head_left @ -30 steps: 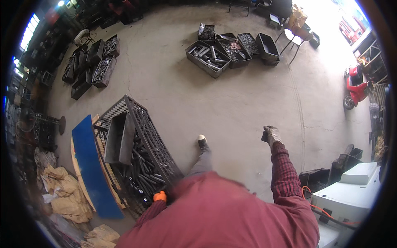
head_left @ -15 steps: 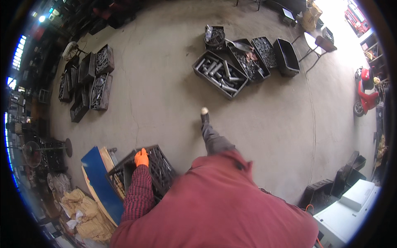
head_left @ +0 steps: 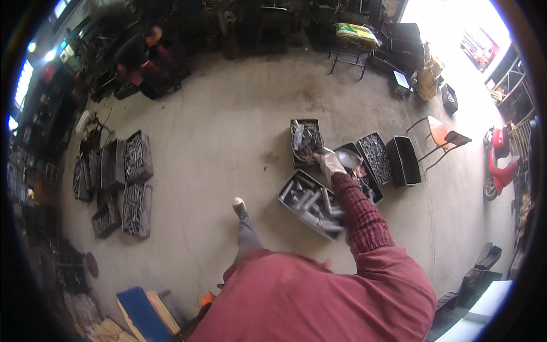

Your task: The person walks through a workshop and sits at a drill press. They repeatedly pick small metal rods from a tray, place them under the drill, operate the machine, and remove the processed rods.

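Note:
My right hand [head_left: 330,165], in a pale glove, reaches forward and closes round the handle of a metal scoop [head_left: 348,158]. The scoop lies over a black bin of small dark parts [head_left: 364,185]. Just left of this hand stands a bin of loose metal pieces [head_left: 306,142] with a clear bottle-like item in it. Below the hand, a bin of metal cylinders [head_left: 307,200] sits on the floor. My left hand [head_left: 207,298], in an orange glove, barely shows beside my torso at lower left; its fingers are hidden.
A bin of small parts [head_left: 375,158] and a bare-bottomed black bin [head_left: 403,162] stand to the right, beside a chair [head_left: 439,134]. More bins of metal parts [head_left: 137,208] stand at left. A person [head_left: 142,62] crouches at far left. A blue board [head_left: 145,313] lies lower left.
I have moved toward the far bins. My right hand has come into view and taken hold of the scoop. My left hand has dropped mostly behind my body; the crate there is no longer visible.

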A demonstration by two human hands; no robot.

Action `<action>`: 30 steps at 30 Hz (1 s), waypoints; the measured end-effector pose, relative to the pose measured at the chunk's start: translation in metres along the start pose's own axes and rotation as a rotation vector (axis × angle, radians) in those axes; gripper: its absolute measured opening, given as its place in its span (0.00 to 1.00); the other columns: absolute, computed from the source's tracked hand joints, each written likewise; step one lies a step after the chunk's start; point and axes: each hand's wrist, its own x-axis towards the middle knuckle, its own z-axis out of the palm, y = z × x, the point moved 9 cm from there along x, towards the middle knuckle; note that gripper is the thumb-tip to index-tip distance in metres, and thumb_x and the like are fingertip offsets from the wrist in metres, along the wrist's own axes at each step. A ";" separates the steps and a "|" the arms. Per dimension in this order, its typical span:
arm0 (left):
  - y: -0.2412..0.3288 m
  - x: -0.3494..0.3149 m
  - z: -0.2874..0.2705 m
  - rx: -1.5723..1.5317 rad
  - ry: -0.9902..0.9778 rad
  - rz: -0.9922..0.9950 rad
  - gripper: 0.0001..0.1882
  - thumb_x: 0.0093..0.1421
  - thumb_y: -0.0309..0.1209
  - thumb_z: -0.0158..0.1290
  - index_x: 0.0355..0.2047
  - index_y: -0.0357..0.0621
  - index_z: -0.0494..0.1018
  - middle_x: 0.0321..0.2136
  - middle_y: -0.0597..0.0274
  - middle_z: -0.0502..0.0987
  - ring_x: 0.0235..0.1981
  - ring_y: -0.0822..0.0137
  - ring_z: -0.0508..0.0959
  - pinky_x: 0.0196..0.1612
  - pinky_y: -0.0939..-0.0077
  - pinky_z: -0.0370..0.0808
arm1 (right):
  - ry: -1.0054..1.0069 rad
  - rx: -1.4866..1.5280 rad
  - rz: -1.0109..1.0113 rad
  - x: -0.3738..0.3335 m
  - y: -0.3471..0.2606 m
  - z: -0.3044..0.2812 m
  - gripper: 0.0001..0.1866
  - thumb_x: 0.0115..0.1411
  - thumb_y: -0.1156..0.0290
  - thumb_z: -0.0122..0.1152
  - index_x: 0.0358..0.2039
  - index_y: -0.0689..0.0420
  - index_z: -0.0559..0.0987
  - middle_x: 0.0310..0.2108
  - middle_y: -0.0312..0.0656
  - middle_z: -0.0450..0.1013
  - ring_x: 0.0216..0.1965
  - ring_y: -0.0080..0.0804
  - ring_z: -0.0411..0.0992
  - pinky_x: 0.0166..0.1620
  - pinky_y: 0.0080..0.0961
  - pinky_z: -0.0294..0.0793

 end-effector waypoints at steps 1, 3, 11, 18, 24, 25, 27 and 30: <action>0.036 0.017 0.000 0.201 -0.023 0.122 0.18 0.66 0.44 0.51 0.37 0.40 0.79 0.35 0.45 0.84 0.40 0.47 0.85 0.44 0.52 0.80 | -0.049 0.239 0.088 0.039 -0.017 0.011 0.19 0.72 0.56 0.55 0.43 0.59 0.84 0.28 0.45 0.79 0.34 0.37 0.77 0.37 0.38 0.74; 0.110 0.051 -0.002 0.438 -0.076 0.254 0.18 0.67 0.43 0.50 0.37 0.41 0.79 0.37 0.46 0.84 0.41 0.47 0.85 0.44 0.52 0.80 | -0.012 0.245 0.107 0.101 -0.040 0.020 0.15 0.72 0.59 0.55 0.43 0.55 0.85 0.30 0.42 0.79 0.33 0.33 0.76 0.37 0.37 0.74; 0.506 0.225 -0.164 0.703 -0.065 0.426 0.15 0.71 0.40 0.47 0.41 0.43 0.79 0.41 0.47 0.84 0.48 0.48 0.85 0.48 0.53 0.81 | -0.280 -0.581 0.336 0.088 0.137 0.131 0.28 0.70 0.52 0.45 0.56 0.61 0.79 0.47 0.58 0.81 0.49 0.53 0.81 0.48 0.44 0.79; 0.957 0.343 -0.305 0.065 0.317 0.646 0.20 0.65 0.42 0.53 0.28 0.35 0.79 0.27 0.46 0.82 0.30 0.50 0.80 0.39 0.51 0.76 | 0.374 0.667 1.343 0.023 0.191 0.158 0.27 0.74 0.49 0.46 0.47 0.61 0.84 0.38 0.55 0.82 0.40 0.48 0.79 0.49 0.44 0.76; 1.240 0.295 -0.220 -0.024 0.208 0.691 0.17 0.61 0.37 0.55 0.24 0.34 0.75 0.24 0.48 0.79 0.29 0.53 0.77 0.39 0.53 0.74 | 0.430 0.718 1.263 0.283 0.149 0.078 0.33 0.73 0.43 0.46 0.50 0.63 0.82 0.40 0.58 0.82 0.43 0.50 0.80 0.49 0.47 0.76; 1.267 0.290 -0.195 0.048 0.074 0.590 0.17 0.61 0.37 0.56 0.25 0.33 0.74 0.24 0.49 0.78 0.29 0.54 0.77 0.39 0.53 0.74 | 0.447 0.685 1.208 0.337 0.144 0.051 0.34 0.73 0.42 0.46 0.51 0.63 0.82 0.40 0.58 0.82 0.43 0.50 0.80 0.49 0.47 0.76; 1.337 0.267 -0.167 0.128 0.037 0.673 0.17 0.61 0.37 0.57 0.28 0.32 0.74 0.25 0.48 0.78 0.29 0.54 0.76 0.39 0.54 0.74 | 0.500 0.566 1.079 0.458 0.126 -0.018 0.36 0.73 0.40 0.46 0.52 0.64 0.81 0.41 0.59 0.82 0.44 0.51 0.80 0.50 0.48 0.76; 1.431 0.263 -0.134 0.163 0.032 0.675 0.18 0.61 0.39 0.58 0.33 0.30 0.76 0.29 0.45 0.80 0.32 0.52 0.78 0.42 0.54 0.75 | 0.446 -0.102 0.653 0.678 0.045 -0.158 0.35 0.73 0.40 0.49 0.52 0.65 0.82 0.38 0.55 0.83 0.41 0.45 0.81 0.47 0.46 0.78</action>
